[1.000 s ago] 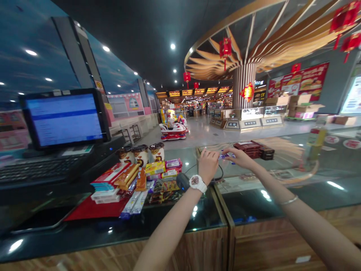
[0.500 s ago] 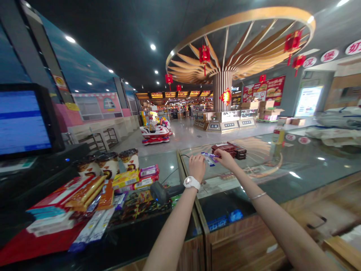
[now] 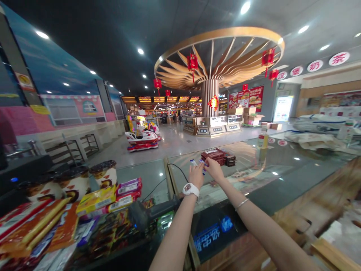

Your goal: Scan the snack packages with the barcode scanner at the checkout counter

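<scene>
My left hand (image 3: 196, 175), with a white watch (image 3: 191, 189) at its wrist, is held over the glass counter with its fingers bent together around a small purple-and-white packet (image 3: 193, 162). Most of the packet is hidden behind the fingers. My right hand (image 3: 214, 170), a thin bangle (image 3: 241, 203) on its forearm, pinches the packet's purple end close beside the left fingertips. Just behind the right hand lies a stack of dark brown packages (image 3: 217, 156). A black handheld barcode scanner (image 3: 149, 214) rests left of my left forearm.
Yellow, pink and orange snack packs (image 3: 97, 199) crowd the counter at left, before several lidded cups (image 3: 105, 174). A cable (image 3: 180, 168) crosses the glass (image 3: 234, 180). A yellow-labelled bottle (image 3: 263, 141) and white bags (image 3: 310, 140) stand right. A kiddie ride (image 3: 142, 139) is beyond.
The view has turned right, so the monitor has mostly left the picture. My hands have drawn closer together, and the left fingers now cover more of the packet.
</scene>
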`<state>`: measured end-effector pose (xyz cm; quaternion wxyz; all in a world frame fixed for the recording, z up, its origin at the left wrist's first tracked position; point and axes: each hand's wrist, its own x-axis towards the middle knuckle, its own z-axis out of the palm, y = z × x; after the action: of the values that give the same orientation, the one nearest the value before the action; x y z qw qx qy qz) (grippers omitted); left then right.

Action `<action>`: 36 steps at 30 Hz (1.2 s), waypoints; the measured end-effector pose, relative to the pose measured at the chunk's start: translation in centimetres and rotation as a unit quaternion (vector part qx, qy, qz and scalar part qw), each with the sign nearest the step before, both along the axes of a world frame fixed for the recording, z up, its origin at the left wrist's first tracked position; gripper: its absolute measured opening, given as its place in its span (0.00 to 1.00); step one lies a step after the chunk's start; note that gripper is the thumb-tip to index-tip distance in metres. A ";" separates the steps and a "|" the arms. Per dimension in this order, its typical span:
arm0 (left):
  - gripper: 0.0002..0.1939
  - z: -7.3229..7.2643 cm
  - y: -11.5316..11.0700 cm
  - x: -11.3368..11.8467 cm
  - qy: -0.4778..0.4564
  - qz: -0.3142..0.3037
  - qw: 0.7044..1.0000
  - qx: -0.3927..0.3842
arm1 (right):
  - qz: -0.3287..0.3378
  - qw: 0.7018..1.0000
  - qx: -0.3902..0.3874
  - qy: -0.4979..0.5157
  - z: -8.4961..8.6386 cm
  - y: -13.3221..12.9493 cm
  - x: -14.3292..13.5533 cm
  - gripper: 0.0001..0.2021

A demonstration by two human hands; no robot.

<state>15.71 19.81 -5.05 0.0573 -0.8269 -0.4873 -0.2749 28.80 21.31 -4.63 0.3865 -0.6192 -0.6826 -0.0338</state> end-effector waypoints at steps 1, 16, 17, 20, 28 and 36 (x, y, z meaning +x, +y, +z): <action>0.34 -0.1 0.2 0.1 0.001 0.000 1.000 -0.006 | -0.005 1.000 -0.009 -0.006 -0.1 0.0 -0.1 0.03; 0.22 -2.1 0.2 0.0 0.022 0.020 0.998 -0.054 | -0.023 0.987 -0.113 -0.107 -0.7 0.0 -0.9 0.07; 0.22 -2.0 0.2 0.0 0.022 0.020 0.998 -0.058 | -0.015 0.987 -0.117 -0.112 -0.8 0.0 -0.8 0.08; 0.21 -1.9 0.0 0.0 0.015 0.023 0.998 -0.064 | 0.019 0.983 -0.127 -0.132 -0.9 -0.1 -0.3 0.10; 0.20 -1.8 0.1 -0.3 0.001 0.021 0.998 -0.057 | 0.071 0.970 -0.141 -0.185 -0.9 -0.2 0.6 0.19; 0.18 -0.1 -1.3 -0.2 0.046 0.092 0.988 -0.115 | 0.053 0.963 -0.162 -0.208 -0.8 -0.2 -0.1 0.18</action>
<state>15.51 18.50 -5.16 0.0092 -0.7911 -0.5867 -0.1726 28.66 21.14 -5.46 0.1312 -0.6156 -0.7765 -0.0299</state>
